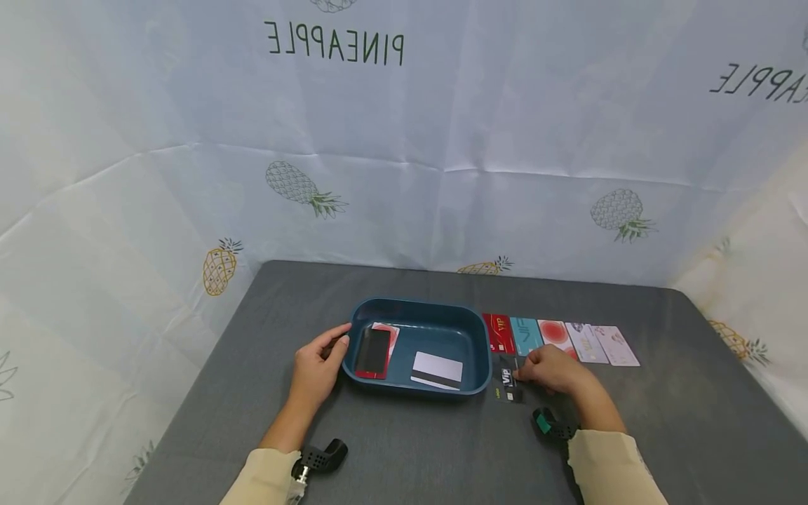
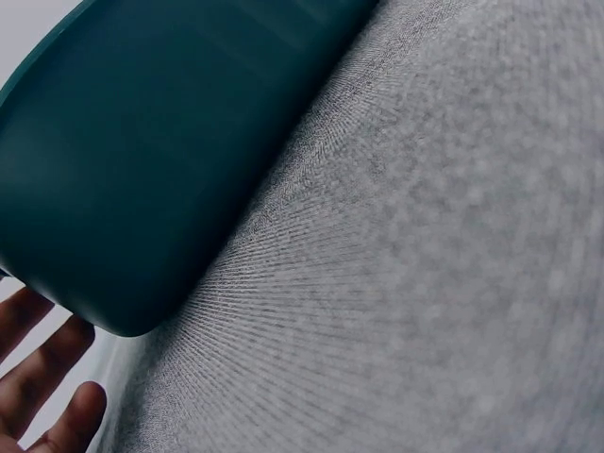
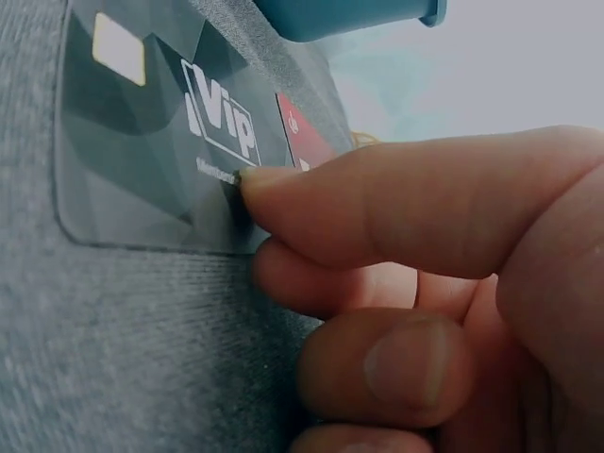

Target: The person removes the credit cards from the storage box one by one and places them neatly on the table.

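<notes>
A dark blue tray (image 1: 416,305) sits on the grey table; inside it lie a black-and-red card (image 1: 374,353), partly over a pink-and-white card (image 1: 394,339), and a white card with a dark stripe (image 1: 437,369). My left hand (image 1: 317,365) rests against the tray's left end, its fingers loosely extended along the outer wall (image 2: 142,170). Just right of the tray, a black card marked "Vip" (image 1: 507,386) lies flat. My right hand (image 1: 555,370) pinches that card's right edge, the thumb on its printed face (image 3: 142,160).
Behind the black card runs a row: a red card (image 1: 499,332), a light-blue card (image 1: 527,335), a white card with a red circle (image 1: 554,332), then two pale cards (image 1: 586,342) at the right. A pineapple-print cloth (image 1: 435,203) hangs behind the table.
</notes>
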The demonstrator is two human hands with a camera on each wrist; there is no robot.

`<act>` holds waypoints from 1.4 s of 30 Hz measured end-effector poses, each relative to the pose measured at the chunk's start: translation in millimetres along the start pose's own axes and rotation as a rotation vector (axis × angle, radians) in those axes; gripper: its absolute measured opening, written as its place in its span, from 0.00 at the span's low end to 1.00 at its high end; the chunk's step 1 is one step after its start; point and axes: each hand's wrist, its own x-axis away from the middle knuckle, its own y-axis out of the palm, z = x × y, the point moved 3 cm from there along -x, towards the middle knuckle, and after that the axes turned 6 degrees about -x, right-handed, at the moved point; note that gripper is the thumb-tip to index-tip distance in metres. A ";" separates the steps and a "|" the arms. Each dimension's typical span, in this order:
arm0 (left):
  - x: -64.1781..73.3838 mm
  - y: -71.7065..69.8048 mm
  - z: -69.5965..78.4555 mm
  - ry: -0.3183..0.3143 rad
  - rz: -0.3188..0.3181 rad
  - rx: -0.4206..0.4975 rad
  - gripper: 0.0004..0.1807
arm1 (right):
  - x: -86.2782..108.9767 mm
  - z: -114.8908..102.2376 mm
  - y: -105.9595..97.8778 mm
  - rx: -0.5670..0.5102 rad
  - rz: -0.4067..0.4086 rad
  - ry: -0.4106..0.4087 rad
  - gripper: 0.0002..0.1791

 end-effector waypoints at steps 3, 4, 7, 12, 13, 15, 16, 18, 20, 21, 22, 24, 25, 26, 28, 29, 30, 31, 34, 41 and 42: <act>-0.3 -1.2 0.6 0.004 0.004 0.004 0.13 | -1.4 1.8 -0.5 -0.021 -0.006 -0.031 0.18; -0.4 -1.5 1.1 0.007 0.005 0.005 0.13 | -1.6 2.3 -1.0 -0.029 -0.007 -0.040 0.18; -1.1 -1.3 2.9 0.022 0.009 0.012 0.13 | -1.2 3.8 -2.8 -0.052 0.001 -0.053 0.18; -0.4 -1.1 21.6 0.022 -0.001 0.010 0.13 | 4.0 5.9 -5.5 -0.075 0.023 -0.093 0.17; 0.2 -1.8 27.5 0.020 -0.005 0.009 0.13 | 5.7 5.5 -6.1 -0.088 0.035 -0.104 0.16; 1.2 -3.8 38.4 0.015 -0.017 0.002 0.13 | 8.4 2.1 -8.1 -0.104 0.072 -0.135 0.15; 1.9 -5.1 43.0 0.023 -0.018 0.008 0.13 | 9.7 -1.7 -9.3 -0.108 0.104 -0.165 0.15; 1.9 -5.9 43.9 0.026 -0.020 0.014 0.13 | 13.3 -13.2 -11.0 -0.123 0.173 -0.216 0.14; 1.9 -6.4 43.1 0.026 -0.016 0.020 0.13 | 17.4 -29.6 -10.9 -0.135 0.235 -0.282 0.12; 2.1 -6.8 42.9 0.024 -0.015 0.023 0.13 | 19.4 -38.3 -9.5 -0.144 0.256 -0.316 0.11; 2.4 -7.2 42.6 0.021 -0.015 0.024 0.13 | 21.6 -47.2 -7.0 -0.154 0.266 -0.350 0.11; 3.3 -8.1 41.7 0.012 -0.014 0.025 0.13 | 25.1 -64.7 0.5 -0.162 0.259 -0.409 0.09; 3.7 -8.5 41.3 0.008 -0.016 0.025 0.13 | 26.1 -73.4 4.9 -0.161 0.246 -0.444 0.09; 4.3 -8.8 40.8 0.003 -0.016 0.023 0.13 | 26.2 -81.4 9.8 -0.163 0.227 -0.471 0.09; 5.2 -9.7 40.1 -0.005 -0.016 0.023 0.13 | 25.0 -96.6 19.9 -0.138 0.203 -0.519 0.09; 5.6 -10.2 39.8 -0.008 -0.014 0.024 0.13 | 23.6 -103.2 25.2 -0.123 0.194 -0.534 0.09; 6.0 -10.7 39.6 -0.010 -0.013 0.024 0.13 | 21.7 -109.1 30.5 -0.110 0.183 -0.546 0.10; 6.3 -10.7 39.2 -0.012 -0.012 0.025 0.13 | 19.5 -113.7 35.9 -0.096 0.173 -0.547 0.11; 6.9 -10.6 38.2 -0.014 -0.009 0.024 0.13 | 12.0 -122.4 52.1 -0.029 0.137 -0.541 0.15; 6.5 -10.3 37.9 -0.009 0.001 0.019 0.13 | -0.6 -125.4 79.1 0.200 0.168 -0.466 0.23; 6.3 -10.2 38.3 -0.007 0.002 0.019 0.13 | -1.8 -125.4 81.3 0.234 0.182 -0.447 0.24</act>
